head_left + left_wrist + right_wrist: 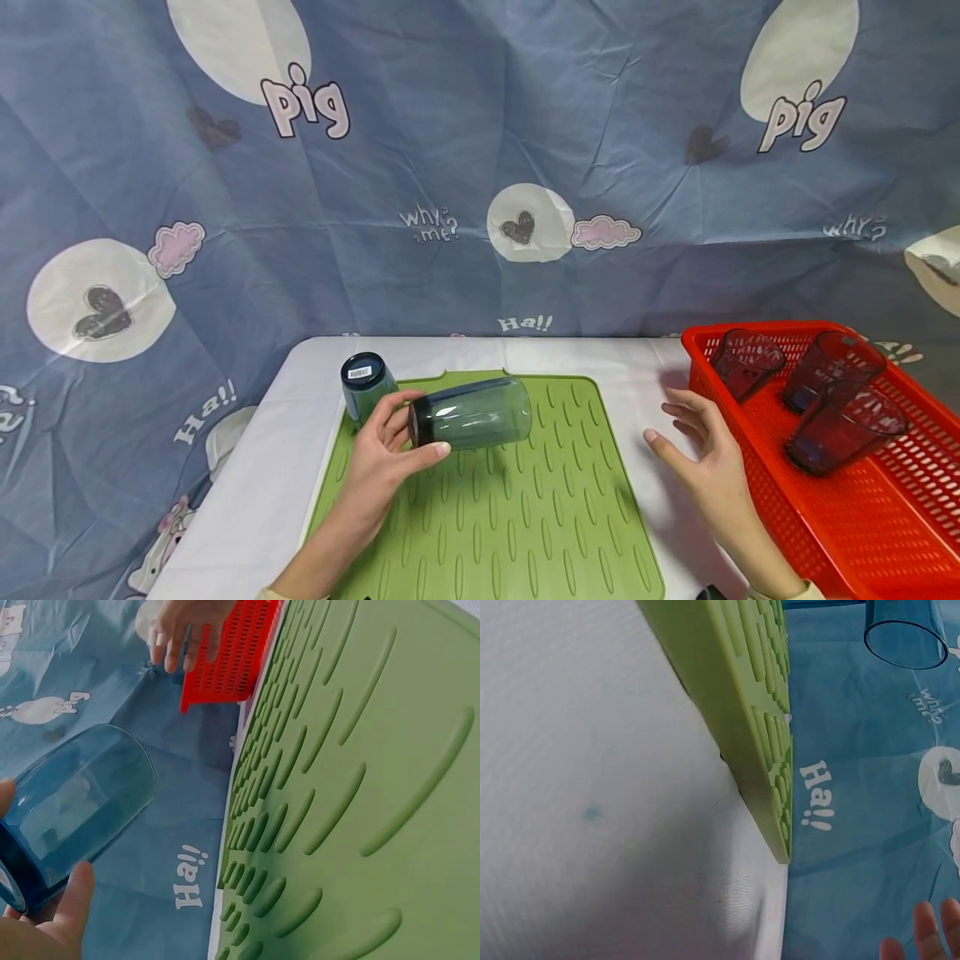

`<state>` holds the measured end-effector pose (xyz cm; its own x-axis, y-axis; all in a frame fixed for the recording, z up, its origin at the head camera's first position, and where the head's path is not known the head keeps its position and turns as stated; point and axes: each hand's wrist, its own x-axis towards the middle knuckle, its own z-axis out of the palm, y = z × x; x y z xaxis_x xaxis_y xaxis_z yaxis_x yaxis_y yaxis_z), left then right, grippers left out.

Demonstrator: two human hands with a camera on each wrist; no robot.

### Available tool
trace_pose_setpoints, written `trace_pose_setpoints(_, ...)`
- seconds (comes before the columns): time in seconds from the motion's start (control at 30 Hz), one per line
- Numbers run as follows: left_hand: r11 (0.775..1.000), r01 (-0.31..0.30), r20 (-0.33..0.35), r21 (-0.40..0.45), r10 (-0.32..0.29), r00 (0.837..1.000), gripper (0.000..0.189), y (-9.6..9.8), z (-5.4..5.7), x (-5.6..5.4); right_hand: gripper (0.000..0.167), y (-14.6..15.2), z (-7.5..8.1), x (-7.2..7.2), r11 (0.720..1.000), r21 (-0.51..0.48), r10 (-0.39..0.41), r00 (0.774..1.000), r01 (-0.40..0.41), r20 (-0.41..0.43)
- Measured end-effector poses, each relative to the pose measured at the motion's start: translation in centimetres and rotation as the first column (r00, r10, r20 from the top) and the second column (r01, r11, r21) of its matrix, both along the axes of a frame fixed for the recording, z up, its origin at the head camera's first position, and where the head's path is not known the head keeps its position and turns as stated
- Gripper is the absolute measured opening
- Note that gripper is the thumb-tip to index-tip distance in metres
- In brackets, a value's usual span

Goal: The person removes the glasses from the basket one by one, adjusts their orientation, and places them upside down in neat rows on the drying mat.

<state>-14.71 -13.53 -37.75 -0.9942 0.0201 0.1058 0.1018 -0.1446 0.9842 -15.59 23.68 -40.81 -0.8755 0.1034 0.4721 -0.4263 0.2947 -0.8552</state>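
A clear blue-green drinking glass (480, 414) lies tilted sideways in the air above the green ribbed mat (525, 517). My left hand (386, 454) grips it round its thick dark base, and its open rim points right. In the left wrist view the glass (82, 802) shows thumb and fingers at the base end. Behind that hand, a second glass (367, 385) stands upside down at the mat's far left corner, a white label on its base. My right hand (701, 458) hovers between mat and basket, fingers loosely bent, holding nothing.
A red plastic basket (757, 475) stands at the right, with several reddish-looking glasses leaning or standing inside, among them a tilted glass (847, 425). White cloth (232, 500) covers the table. A blue printed curtain (420, 150) hangs behind the table's far edge.
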Motion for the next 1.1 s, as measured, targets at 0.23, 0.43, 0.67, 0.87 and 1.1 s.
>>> trace_pose_setpoints(0.23,1.000,-0.019,0.023,-0.016,0.019,1.000,0.068,-0.19,0.11,-0.09,0.054,0.31,-0.45,-0.19,1.000,0.013,0.017,1.000,-0.017,0.003)
trace_pose_setpoints(0.43,0.999,-0.043,0.040,-0.027,0.045,0.998,0.067,-0.33,0.16,-0.20,0.053,0.40,-0.71,-0.29,0.998,0.045,0.034,0.999,-0.034,0.017)
trace_pose_setpoints(0.67,0.998,-0.047,0.037,-0.051,0.049,0.998,0.066,-0.41,0.22,-0.19,0.052,0.65,-0.72,-0.26,0.991,0.122,0.048,0.995,-0.058,0.083)
trace_pose_setpoints(0.87,0.997,-0.049,0.029,-0.056,0.051,0.998,0.066,-0.51,0.22,-0.15,0.044,0.78,-0.88,-0.37,0.977,0.193,0.068,0.992,-0.088,0.108)
trace_pose_setpoints(1.1,0.995,-0.043,0.015,-0.086,0.045,0.999,0.065,-0.60,0.34,-0.26,0.042,0.85,-0.94,-0.32,0.974,0.209,0.067,0.992,-0.089,0.110)
